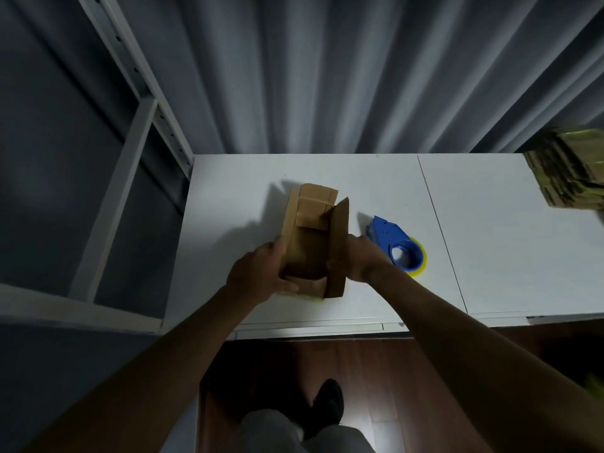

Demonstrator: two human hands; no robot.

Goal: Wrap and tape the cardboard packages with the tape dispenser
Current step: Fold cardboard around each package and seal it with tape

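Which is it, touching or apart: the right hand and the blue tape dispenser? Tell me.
Cannot tell. In the head view the right hand overlaps the tape dispenser's near edge while holding the cardboard package.

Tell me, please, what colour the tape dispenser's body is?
Blue, on the tape dispenser, holding a yellowish roll; clearest in the head view.

We see a white table (490, 256) made of two panels with a seam between them. On the left panel lies a folded cardboard package (310, 237); just right of it rests a blue tape dispenser (392, 240) with yellowish tape. A stack of flattened cardboard (568, 168) sits at the far right edge.
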